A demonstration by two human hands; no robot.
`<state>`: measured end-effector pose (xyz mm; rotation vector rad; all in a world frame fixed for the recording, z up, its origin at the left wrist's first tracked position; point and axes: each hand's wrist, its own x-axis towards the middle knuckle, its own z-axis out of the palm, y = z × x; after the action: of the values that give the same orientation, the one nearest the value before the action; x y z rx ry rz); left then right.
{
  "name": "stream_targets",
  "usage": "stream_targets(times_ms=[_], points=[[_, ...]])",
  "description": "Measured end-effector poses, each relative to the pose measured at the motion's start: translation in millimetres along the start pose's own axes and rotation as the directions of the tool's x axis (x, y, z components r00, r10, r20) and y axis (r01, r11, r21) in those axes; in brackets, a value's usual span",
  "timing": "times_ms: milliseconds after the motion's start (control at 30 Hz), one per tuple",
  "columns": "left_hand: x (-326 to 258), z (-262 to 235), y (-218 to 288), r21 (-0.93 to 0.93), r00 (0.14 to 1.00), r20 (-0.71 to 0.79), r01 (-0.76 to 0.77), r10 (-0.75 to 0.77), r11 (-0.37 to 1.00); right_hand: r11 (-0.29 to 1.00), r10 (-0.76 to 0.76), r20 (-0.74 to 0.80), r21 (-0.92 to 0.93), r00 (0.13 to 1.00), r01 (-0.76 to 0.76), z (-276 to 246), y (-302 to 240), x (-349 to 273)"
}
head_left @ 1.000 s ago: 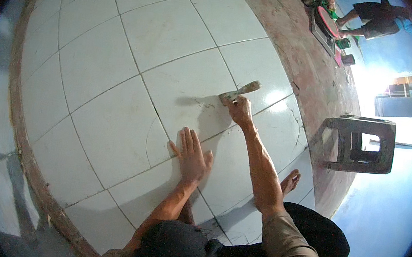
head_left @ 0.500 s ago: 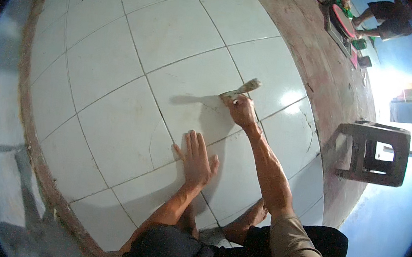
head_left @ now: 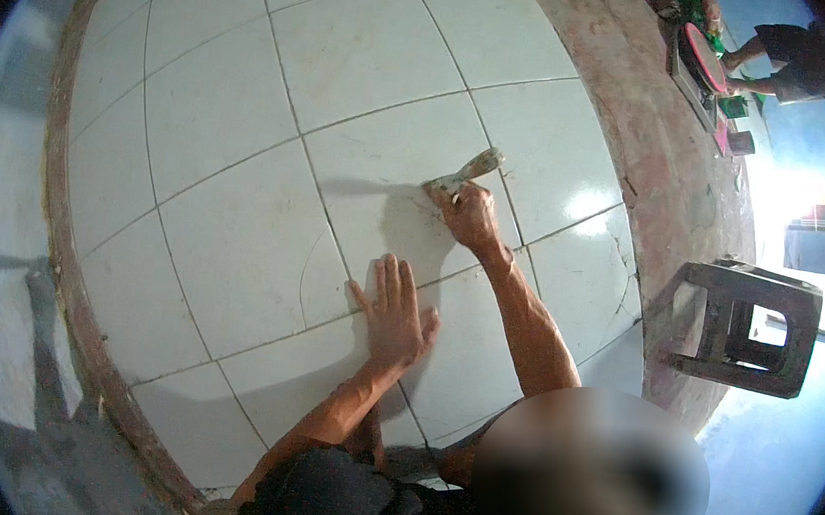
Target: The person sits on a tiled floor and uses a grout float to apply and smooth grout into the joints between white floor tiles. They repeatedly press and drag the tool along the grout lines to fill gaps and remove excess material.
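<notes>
The left hand (head_left: pixel 394 314) lay flat, fingers spread, gripping nothing, on the white tiled floor (head_left: pixel 233 239). The right hand (head_left: pixel 467 213), arm outstretched, clenched a scraper (head_left: pixel 464 173) (handle pale and smeared) against a tile near a joint. Bare tiles stretched leftward; a stool (head_left: pixel 749 328) stood beyond the floor's reddish edge.
</notes>
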<state>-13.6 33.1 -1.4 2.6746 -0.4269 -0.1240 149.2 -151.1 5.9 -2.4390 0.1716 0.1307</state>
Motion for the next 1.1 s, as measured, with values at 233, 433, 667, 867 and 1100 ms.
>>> stream_targets(times_ms=[233, 433, 667, 867, 1100], points=[[-3.2, 1.0, 2.0, -0.029, 1.000, 0.017, 0.008, -0.007, 1.000, 0.992, -0.001, 0.187, -0.126, 0.982, 0.024, -6.6, -15.6, 2.7], [-0.9, 3.7, 4.0, -0.052, 1.000, -0.028, -0.003, 0.002, 0.999, 0.919, 0.247, -0.107, 0.343, 0.963, -0.197, -60.6, 81.8, -27.8], [-0.7, 0.1, 1.6, 0.005, 1.000, -0.019, 0.003, -0.003, 1.000, 0.832, 0.406, -0.240, 0.496, 0.882, -0.247, -62.0, 126.4, -86.2], [-2.1, 5.5, -0.9, 0.021, 1.000, -0.020, -0.002, 0.002, 1.000, 0.823, 0.399, -0.218, 0.514, 0.891, -0.242, -53.0, 122.0, -105.6], [-1.8, 5.2, -0.1, -0.007, 1.000, -0.002, 0.005, -0.005, 1.000, 0.856, 0.421, -0.222, 0.419, 0.879, -0.304, -46.2, 115.2, -107.2]])
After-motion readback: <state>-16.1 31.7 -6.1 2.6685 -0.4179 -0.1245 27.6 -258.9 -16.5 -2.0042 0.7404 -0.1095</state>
